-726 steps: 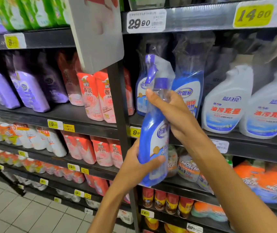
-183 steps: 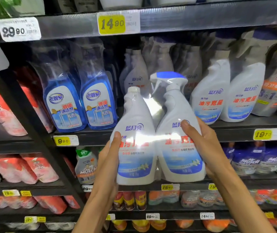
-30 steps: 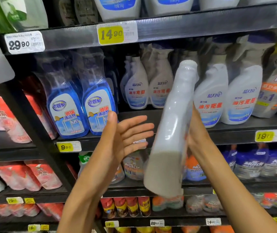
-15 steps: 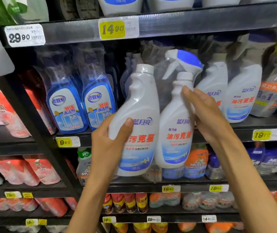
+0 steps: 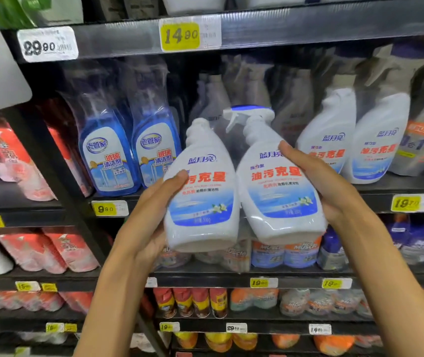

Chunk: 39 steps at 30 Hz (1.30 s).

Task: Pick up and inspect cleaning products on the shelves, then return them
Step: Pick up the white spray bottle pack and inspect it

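Twin bottles [image 5: 241, 191]: white matt plastic, glossy clear film wrap. Shelf edge [image 5: 308, 29]: dark, shiny. Price tags [image 5: 180, 36]: paper.

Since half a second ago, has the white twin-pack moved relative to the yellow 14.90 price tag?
Yes. The white twin-pack, held by left hand and right hand, has dropped lower below the yellow 14.90 tag.

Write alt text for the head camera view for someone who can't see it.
Two hands hold a shrink-wrapped twin pack of white cleaner bottles in front of store shelves, the left hand gripping its left side and the right hand its right. One bottle has a blue spray trigger; blue glass cleaner bottles stand on the shelf behind, to the left.
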Available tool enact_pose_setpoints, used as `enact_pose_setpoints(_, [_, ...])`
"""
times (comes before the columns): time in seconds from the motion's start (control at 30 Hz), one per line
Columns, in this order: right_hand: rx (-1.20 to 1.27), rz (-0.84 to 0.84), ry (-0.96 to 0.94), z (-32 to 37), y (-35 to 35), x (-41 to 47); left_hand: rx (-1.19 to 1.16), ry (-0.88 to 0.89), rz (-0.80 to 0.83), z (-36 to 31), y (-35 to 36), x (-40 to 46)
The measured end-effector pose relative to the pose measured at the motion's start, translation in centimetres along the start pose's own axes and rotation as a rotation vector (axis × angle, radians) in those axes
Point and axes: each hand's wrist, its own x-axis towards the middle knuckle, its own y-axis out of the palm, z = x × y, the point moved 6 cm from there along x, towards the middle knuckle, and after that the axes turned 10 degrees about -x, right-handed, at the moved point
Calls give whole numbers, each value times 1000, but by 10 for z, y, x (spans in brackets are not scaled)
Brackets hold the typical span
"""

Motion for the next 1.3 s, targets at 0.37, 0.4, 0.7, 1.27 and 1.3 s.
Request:
enact_pose_setpoints(0.37, [191, 43, 67, -2, -14, -13, -214, -238, -11, 24, 7, 5])
enact_pose_setpoints(0.4, [189, 38, 78, -1, -14, -14, -242, -261, 0, 25, 8, 5])
enact_pose_setpoints(0.7, [217, 46, 110, -6, -17, -13, -202, -217, 7, 28, 9, 3])
enact_pose_setpoints(1.27, [-230, 124, -331, 7, -9, -25, 196, 279, 197, 14, 2, -4])
enact_pose_setpoints(1.3, [-244, 131, -363, 8, -10, -25, 229, 293, 211, 15, 1, -4])
